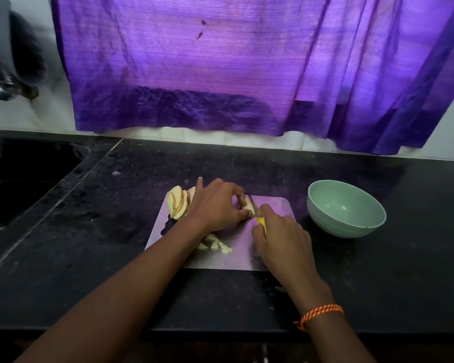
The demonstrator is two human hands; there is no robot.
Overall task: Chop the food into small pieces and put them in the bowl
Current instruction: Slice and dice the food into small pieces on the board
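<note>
Our right hand [281, 239] grips the yellow-handled knife [257, 214], its blade set across a stack of potato slices [248, 205] that our left hand [218, 204] pinches between thumb and curled fingers. Both work over the metal cutting board [247, 255] on the dark worktop [378, 271]. Behind our left hand lean more uncut slices [178, 203]; under the left forearm lies a small heap of chopped pieces [218, 244]. The pale green bowl [346, 214] stands just right of the board, with nothing visible inside. An orange thread band [320, 311] circles our right wrist. A purple curtain [220, 69] hangs behind.
</note>
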